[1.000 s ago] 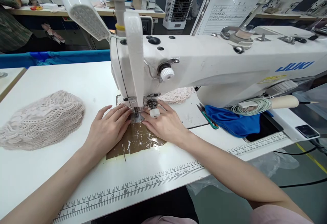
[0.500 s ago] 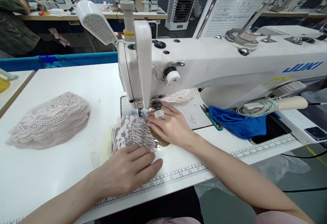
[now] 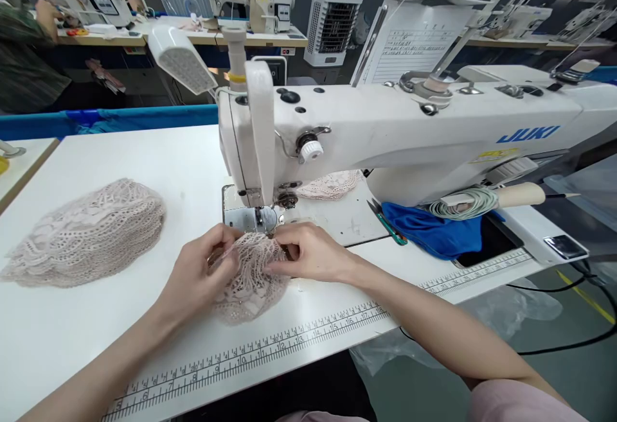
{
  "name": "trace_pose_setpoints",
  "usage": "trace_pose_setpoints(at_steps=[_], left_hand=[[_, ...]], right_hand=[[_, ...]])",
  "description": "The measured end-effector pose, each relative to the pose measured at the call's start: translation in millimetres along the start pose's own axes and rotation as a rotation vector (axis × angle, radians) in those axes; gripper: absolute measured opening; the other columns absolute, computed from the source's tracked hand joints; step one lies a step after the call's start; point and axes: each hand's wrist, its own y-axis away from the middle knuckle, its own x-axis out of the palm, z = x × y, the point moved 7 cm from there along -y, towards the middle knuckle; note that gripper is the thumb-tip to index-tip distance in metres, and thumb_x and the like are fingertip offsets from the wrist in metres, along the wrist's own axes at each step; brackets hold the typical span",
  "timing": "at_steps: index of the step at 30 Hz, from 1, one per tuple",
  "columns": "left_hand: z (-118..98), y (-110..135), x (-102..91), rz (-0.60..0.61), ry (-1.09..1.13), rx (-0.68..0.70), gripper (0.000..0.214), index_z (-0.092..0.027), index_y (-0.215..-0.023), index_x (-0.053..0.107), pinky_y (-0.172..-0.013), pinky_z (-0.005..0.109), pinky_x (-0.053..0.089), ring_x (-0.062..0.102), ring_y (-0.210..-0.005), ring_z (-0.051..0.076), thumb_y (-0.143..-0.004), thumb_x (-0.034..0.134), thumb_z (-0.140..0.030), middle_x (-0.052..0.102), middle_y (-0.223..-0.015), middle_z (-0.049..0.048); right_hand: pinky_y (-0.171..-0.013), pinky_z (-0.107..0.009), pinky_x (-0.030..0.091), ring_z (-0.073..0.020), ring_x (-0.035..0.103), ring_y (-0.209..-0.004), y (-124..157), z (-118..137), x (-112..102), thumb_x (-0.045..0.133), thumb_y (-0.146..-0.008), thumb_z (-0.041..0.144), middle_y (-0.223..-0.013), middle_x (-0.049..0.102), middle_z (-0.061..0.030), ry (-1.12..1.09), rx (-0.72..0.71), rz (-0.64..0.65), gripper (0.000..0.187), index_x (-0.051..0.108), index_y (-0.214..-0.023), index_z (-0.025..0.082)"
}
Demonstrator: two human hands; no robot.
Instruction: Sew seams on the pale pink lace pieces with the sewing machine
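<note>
Between my two hands hangs a pale pink lace piece (image 3: pixel 253 281), bunched up just in front of the needle area of a white sewing machine (image 3: pixel 385 120). My left hand (image 3: pixel 205 271) pinches its left side between thumb and fingers. On the other side, my right hand (image 3: pixel 308 252) grips the lace's upper right edge, with the thumb low against the fabric. The presser foot (image 3: pixel 263 219) is right behind the lace; whether they touch I cannot tell. A pile of similar lace (image 3: pixel 91 236) lies on the table to the left. More lace (image 3: pixel 330 184) rests behind the needle, under the machine arm.
Green-handled snips (image 3: pixel 389 224), a blue cloth (image 3: pixel 434 229) and a dark phone (image 3: pixel 489 240) lie right of my hands. A coil of cord (image 3: pixel 463 203) sits above the cloth. A printed ruler (image 3: pixel 231 361) runs along the front edge. Another person's arm (image 3: pixel 45 20) shows at the back left.
The lace, flat under the needle before, is now lifted and gathered towards me. My left hand has moved up and left to pinch it; my right hand has drawn back from behind the needle.
</note>
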Motion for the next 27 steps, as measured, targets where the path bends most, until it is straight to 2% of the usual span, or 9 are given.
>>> trace_pose_setpoints(at_steps=[2, 4, 7, 10, 14, 18, 23, 25, 27], left_hand=[[6, -2, -3.2, -0.018, 0.076, -0.080, 0.015, -0.022, -0.069, 0.037, -0.046, 0.021, 0.036, 0.046, -0.054, 0.009, -0.080, 0.046, -0.019, 0.050, -0.065, -0.0037], [13, -4, -1.5, -0.002, 0.149, -0.144, 0.008, -0.022, -0.077, 0.041, -0.039, 0.019, 0.030, 0.039, -0.046, 0.007, -0.076, 0.046, -0.015, 0.045, -0.061, -0.0062], [15, -5, 9.0, 0.097, 0.254, -0.165, 0.034, -0.023, -0.107, 0.046, -0.035, 0.019, 0.026, 0.035, -0.038, 0.007, -0.076, 0.040, -0.011, 0.053, -0.062, -0.0063], [12, -4, 16.0, 0.155, 0.247, -0.163, 0.037, -0.022, -0.108, 0.053, -0.037, 0.021, 0.032, 0.042, -0.041, 0.009, -0.077, 0.036, -0.011, 0.055, -0.061, -0.0049], [8, -2, 17.6, 0.156, 0.335, -0.195, 0.024, -0.023, -0.106, 0.056, -0.048, 0.024, 0.045, 0.058, -0.060, 0.014, -0.085, 0.045, -0.022, 0.062, -0.075, -0.0006], [5, -3, 20.2, 0.206, 0.297, -0.205, 0.022, -0.022, -0.094, 0.058, -0.059, 0.027, 0.051, 0.064, -0.073, 0.018, -0.079, 0.066, -0.035, 0.068, -0.082, 0.0015], [4, -3, 18.7, 0.179, 0.229, -0.228, 0.026, -0.021, -0.075, 0.056, -0.052, 0.024, 0.046, 0.059, -0.059, 0.014, -0.079, 0.066, -0.045, 0.064, -0.068, -0.0017], [-1, -2, 18.3, 0.159, 0.189, -0.156, 0.028, -0.020, -0.068, 0.053, -0.050, 0.024, 0.044, 0.054, -0.055, 0.012, -0.081, 0.063, -0.042, 0.058, -0.061, -0.0030], [-9, -2, 16.3, 0.108, 0.116, -0.017, 0.030, -0.019, -0.062, 0.050, -0.053, 0.024, 0.044, 0.054, -0.057, 0.011, -0.086, 0.059, -0.035, 0.055, -0.063, -0.0023]], right_hand=[[-0.048, -0.020, 0.032, -0.0063, 0.044, -0.051, 1, -4, 5, 0.072, -0.081, 0.025, -0.059, 0.050, 0.0071, -0.197, 0.062, 0.067, 0.024, 0.056, -0.065, 0.016], [-0.043, -0.019, 0.034, -0.0046, 0.045, -0.043, 4, -9, 12, 0.062, -0.089, 0.026, -0.065, 0.055, 0.0070, -0.432, 0.146, 0.138, 0.012, 0.059, -0.081, 0.018], [-0.044, -0.019, 0.041, -0.0075, 0.055, -0.047, 5, -9, 19, 0.051, -0.094, 0.029, -0.070, 0.058, 0.0052, -0.643, 0.197, 0.156, 0.011, 0.054, -0.091, 0.019], [-0.052, -0.020, 0.045, -0.0108, 0.059, -0.062, 3, 2, 16, 0.059, -0.090, 0.030, -0.073, 0.058, 0.0040, -0.518, 0.116, 0.087, 0.012, 0.054, -0.087, 0.019], [-0.050, -0.019, 0.038, -0.0092, 0.050, -0.059, 1, 12, 10, 0.074, -0.076, 0.020, -0.071, 0.054, 0.0064, -0.266, 0.058, 0.022, 0.022, 0.056, -0.087, 0.020], [-0.050, -0.019, 0.041, -0.0087, 0.051, -0.057, 2, 9, 11, 0.070, -0.079, 0.019, -0.072, 0.055, 0.0060, -0.399, 0.082, 0.046, 0.030, 0.055, -0.104, 0.022], [-0.050, -0.018, 0.043, -0.0077, 0.054, -0.059, 2, -6, 11, 0.071, -0.076, 0.017, -0.082, 0.059, 0.0027, -0.522, 0.161, -0.012, 0.030, 0.056, -0.101, 0.020], [-0.053, -0.019, 0.045, -0.0087, 0.055, -0.062, 1, -8, 10, 0.071, -0.074, 0.015, -0.078, 0.059, 0.0032, -0.524, 0.149, -0.050, 0.024, 0.059, -0.094, 0.019], [-0.053, -0.019, 0.045, -0.0087, 0.055, -0.060, 2, -10, 9, 0.070, -0.074, 0.014, -0.075, 0.061, 0.0031, -0.545, 0.154, -0.097, 0.018, 0.061, -0.089, 0.018]])
